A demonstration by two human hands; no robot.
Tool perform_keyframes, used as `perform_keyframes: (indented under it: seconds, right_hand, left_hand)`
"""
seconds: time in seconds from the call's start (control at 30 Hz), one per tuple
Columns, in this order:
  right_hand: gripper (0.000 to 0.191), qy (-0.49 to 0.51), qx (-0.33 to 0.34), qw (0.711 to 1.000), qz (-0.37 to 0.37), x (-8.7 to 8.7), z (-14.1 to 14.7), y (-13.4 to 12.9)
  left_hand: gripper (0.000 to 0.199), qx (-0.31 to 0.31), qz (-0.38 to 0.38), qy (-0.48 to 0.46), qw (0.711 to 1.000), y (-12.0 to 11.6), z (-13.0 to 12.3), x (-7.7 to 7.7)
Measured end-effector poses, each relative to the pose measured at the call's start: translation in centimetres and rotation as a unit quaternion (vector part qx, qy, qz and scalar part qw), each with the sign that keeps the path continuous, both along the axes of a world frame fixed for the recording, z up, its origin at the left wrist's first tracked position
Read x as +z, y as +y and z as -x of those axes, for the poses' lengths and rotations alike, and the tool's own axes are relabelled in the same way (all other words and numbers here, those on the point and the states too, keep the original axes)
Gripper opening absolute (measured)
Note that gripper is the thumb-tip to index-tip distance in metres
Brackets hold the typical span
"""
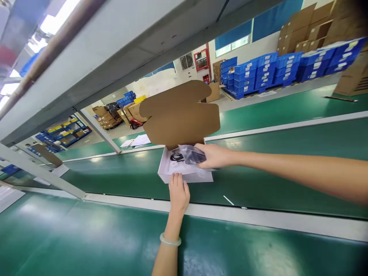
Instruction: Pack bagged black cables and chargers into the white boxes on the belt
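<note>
A white cardboard box [188,178] with a raised brown lid [182,122] stands on the green conveyor belt. My left hand [178,194] is at the front wall of the box, its fingers hooked over the edge. My right hand [211,155] grips a dark item in a clear plastic bag [193,154] above the right part of the box. What the dark item is cannot be made out. Inside the box, a black cable-like piece [176,156] and a small white ring-shaped item [174,163] show on the left. The bag and my right hand hide the rest.
A metal rail [129,203] runs in front of the belt, with a slanted post [99,130] to the left and a shelf beam overhead. A white strip [228,200] lies on the belt. Papers [140,140] lie behind; stacked blue crates [245,78] stand farther back.
</note>
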State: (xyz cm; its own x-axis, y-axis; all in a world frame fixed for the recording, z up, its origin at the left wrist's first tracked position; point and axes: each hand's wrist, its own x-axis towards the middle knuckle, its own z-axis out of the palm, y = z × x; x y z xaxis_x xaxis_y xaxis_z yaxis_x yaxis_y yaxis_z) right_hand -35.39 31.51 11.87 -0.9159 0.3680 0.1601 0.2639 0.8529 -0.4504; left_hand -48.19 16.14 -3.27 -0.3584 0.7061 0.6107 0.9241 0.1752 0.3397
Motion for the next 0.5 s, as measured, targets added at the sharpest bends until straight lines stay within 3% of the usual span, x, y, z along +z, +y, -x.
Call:
perform_keyframes:
  seconds: [0.1,0.2,0.37,0.5]
  right_hand:
    - [0.044,-0.054,0.06,0.996,-0.043,-0.3,3.8,1.7]
    - [0.042,-0.105,0.078,0.99,-0.051,-2.4,6.1,2.5]
    - [0.033,-0.215,0.074,0.97,-0.086,-6.0,7.5,2.6]
    - [0.044,-0.268,0.057,0.954,-0.122,-7.2,7.4,1.8]
  left_hand:
    - [0.038,-0.016,0.008,0.023,1.0,0.3,-0.8,-0.4]
    - [0.038,-0.032,0.011,0.042,0.999,0.5,-1.5,-0.5]
    - [0.04,-0.059,0.009,0.064,0.996,1.1,-2.6,-0.6]
    - [0.045,-0.075,-0.002,0.074,0.994,1.0,-3.6,-0.8]
